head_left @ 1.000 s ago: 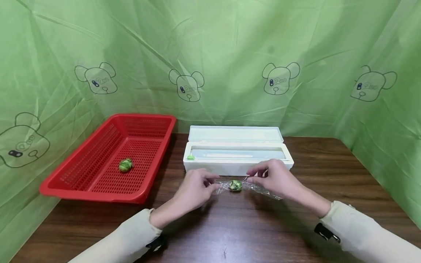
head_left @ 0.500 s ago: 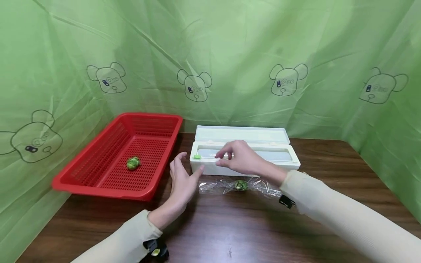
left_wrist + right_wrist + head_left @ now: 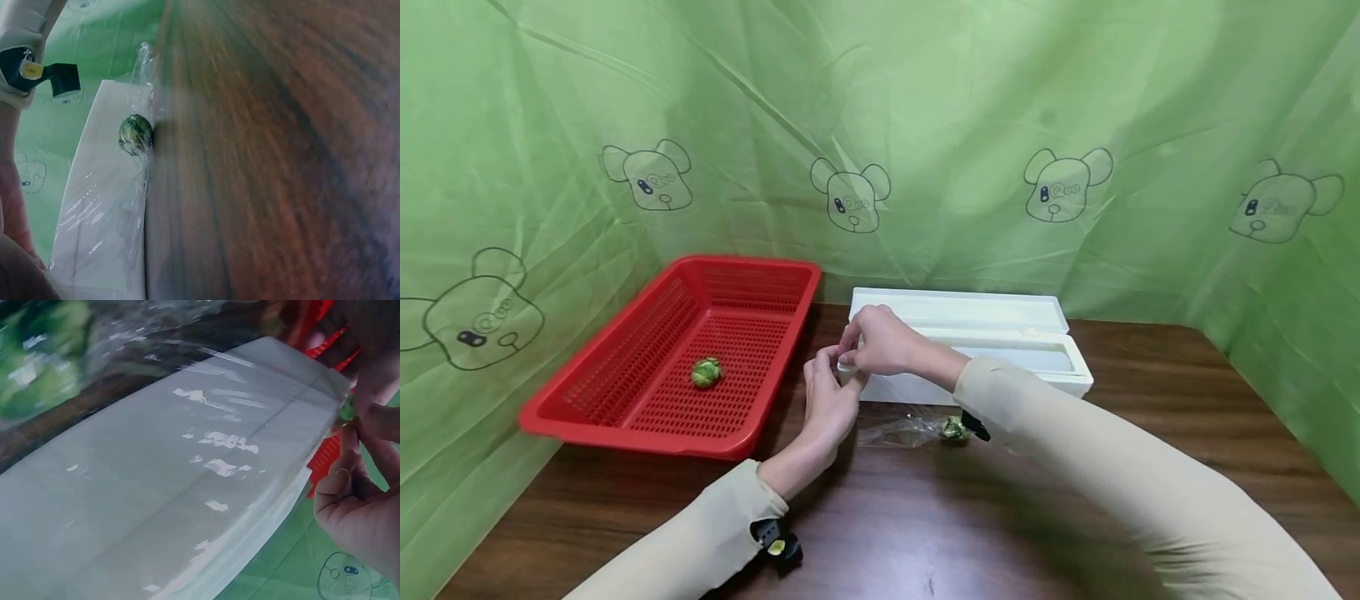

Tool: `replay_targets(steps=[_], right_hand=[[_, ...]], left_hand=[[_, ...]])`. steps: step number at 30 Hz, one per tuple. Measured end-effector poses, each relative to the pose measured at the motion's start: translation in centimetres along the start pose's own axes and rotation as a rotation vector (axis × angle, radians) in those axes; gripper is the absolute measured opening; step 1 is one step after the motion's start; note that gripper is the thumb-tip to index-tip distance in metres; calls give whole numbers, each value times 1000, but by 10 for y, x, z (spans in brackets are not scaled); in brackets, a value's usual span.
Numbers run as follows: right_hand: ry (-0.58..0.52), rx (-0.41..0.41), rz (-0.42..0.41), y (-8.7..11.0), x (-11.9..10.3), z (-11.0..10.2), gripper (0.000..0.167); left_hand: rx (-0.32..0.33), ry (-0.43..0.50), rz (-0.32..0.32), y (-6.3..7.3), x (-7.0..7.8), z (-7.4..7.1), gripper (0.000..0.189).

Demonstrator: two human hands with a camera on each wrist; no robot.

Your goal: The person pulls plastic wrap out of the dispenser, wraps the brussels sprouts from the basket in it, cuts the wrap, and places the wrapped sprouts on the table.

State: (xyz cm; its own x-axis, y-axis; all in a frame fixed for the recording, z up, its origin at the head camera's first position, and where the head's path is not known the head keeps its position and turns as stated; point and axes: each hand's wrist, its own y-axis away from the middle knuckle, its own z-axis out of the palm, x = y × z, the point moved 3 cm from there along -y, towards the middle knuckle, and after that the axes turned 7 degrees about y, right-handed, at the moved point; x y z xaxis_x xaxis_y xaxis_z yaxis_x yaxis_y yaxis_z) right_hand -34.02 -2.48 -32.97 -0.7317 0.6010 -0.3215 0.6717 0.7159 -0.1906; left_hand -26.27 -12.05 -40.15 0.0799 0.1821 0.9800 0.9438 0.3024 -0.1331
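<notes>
A white plastic-wrap dispenser (image 3: 910, 389) lies lengthwise with its lid raised. My left hand (image 3: 829, 408) grips its left end, thumb at the front. Fingertips of my right hand (image 3: 883, 342) pinch the small green slide cutter (image 3: 347, 411) at that same end; in the head view the hand covers it. In front of the dispenser sits a Brussels sprout (image 3: 955, 428) in clear plastic wrap (image 3: 904, 431), partly behind my right wrist. Wrinkled film spreads over the dispenser's front face, as both wrist views show.
A red basket (image 3: 741, 442) on the left holds another Brussels sprout (image 3: 706, 372). The dark wooden table (image 3: 1150, 392) carries everything. A green printed curtain (image 3: 962, 100) encloses the back and sides.
Both hands have let go of the wrap beside the sprout. My left hand has moved onto the dispenser's end, and my right hand has swung left across it to the green cutter.
</notes>
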Motion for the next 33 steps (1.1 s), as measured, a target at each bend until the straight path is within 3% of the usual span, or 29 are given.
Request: replay_targets(steps=[13, 22, 33], right_hand=[[-111, -149, 30, -4, 7, -10, 10], [-183, -252, -79, -3, 13, -10, 21], [-209, -252, -134, -6, 19, -3, 23]], left_hand=[[16, 118, -92, -4, -2, 1, 42], [36, 96, -72, -8, -5, 2, 39], [25, 147, -93, -10, -3, 1, 37]])
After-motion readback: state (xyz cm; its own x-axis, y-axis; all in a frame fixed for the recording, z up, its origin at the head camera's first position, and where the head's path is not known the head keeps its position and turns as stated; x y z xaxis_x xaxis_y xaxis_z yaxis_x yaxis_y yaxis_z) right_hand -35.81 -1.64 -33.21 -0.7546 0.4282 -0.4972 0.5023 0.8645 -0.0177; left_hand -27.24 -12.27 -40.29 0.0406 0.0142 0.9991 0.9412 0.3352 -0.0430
